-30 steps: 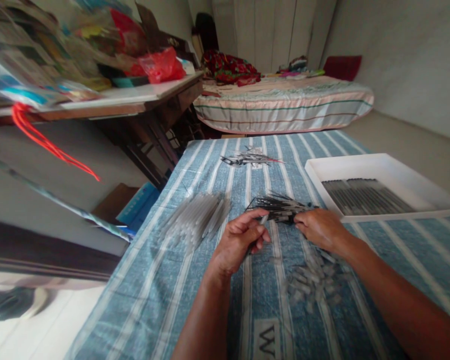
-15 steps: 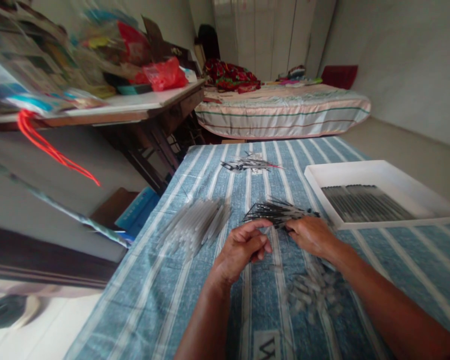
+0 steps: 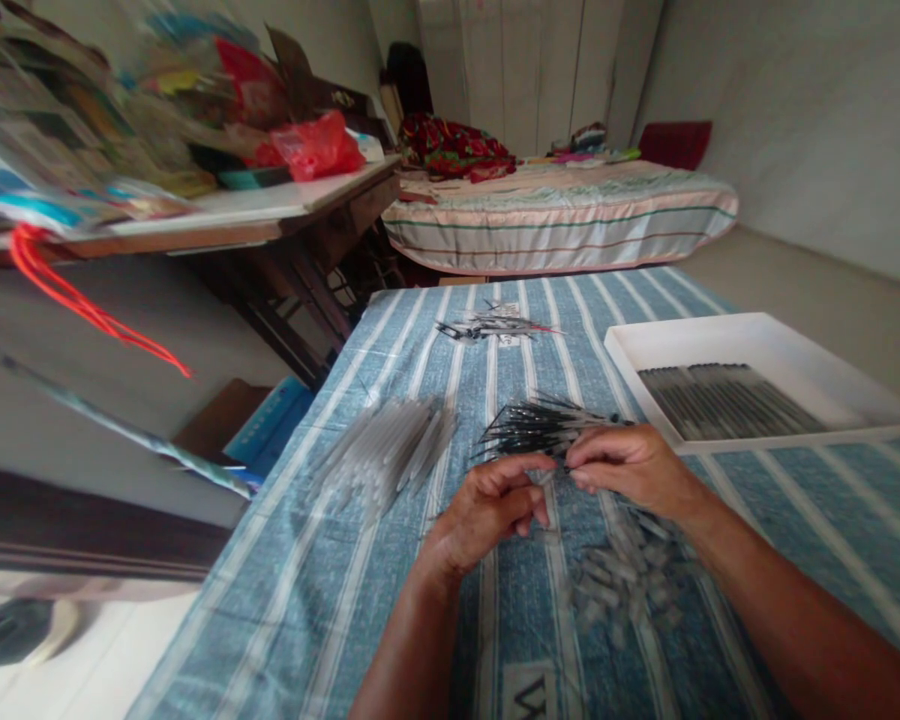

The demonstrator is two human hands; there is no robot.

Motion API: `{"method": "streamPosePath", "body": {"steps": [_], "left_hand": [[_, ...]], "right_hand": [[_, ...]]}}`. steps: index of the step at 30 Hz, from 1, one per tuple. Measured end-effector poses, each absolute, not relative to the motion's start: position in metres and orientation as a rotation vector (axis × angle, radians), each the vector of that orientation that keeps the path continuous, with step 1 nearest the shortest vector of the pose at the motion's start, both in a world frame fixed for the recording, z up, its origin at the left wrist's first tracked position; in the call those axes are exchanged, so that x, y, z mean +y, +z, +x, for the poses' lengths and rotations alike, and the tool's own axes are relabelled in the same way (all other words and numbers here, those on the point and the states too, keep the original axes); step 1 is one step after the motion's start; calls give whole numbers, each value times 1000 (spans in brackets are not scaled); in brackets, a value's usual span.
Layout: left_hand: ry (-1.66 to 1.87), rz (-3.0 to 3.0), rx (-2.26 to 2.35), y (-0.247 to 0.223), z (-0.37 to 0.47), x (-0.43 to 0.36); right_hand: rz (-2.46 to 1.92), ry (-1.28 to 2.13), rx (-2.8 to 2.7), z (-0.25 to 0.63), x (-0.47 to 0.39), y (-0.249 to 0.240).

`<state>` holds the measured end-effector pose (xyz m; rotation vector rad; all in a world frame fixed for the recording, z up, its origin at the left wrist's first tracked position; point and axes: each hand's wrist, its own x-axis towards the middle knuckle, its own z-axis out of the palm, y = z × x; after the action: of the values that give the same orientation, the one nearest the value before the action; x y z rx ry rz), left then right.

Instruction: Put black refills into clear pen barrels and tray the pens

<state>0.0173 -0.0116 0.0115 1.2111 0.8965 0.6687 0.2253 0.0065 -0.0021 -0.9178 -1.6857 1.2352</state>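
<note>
My right hand (image 3: 619,465) is pinched at the near right side of a pile of thin black sticks (image 3: 532,422); what its fingertips hold is too small to name. Just left of it, my left hand (image 3: 499,505) has a bent index finger pointing at the right fingertips, its other fingers curled; anything between them is too small to make out. A bundle of pale grey tubes (image 3: 390,450) lies to the left. Small translucent grey pieces (image 3: 626,575) are heaped below my right hand.
A white tray (image 3: 690,345) with a row of dark-tipped grey sticks (image 3: 727,400) stands at the right. A small pile of black and grey pieces (image 3: 495,325) lies farther back. Beyond the striped cloth (image 3: 435,620) are a bed (image 3: 562,220) and a cluttered side table (image 3: 307,205).
My right hand has drawn back from the black sticks, and its fingertips have come near my left index finger. The whole view has shifted slightly.
</note>
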Motion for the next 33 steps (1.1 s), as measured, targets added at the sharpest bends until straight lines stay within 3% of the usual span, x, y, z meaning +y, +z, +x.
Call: {"method": "streamPosePath", "body": {"steps": [33], "left_hand": [[600,1298,929,15,23,-14]], "right_hand": [[-991,1305,-1775,215,2,-10]]}}
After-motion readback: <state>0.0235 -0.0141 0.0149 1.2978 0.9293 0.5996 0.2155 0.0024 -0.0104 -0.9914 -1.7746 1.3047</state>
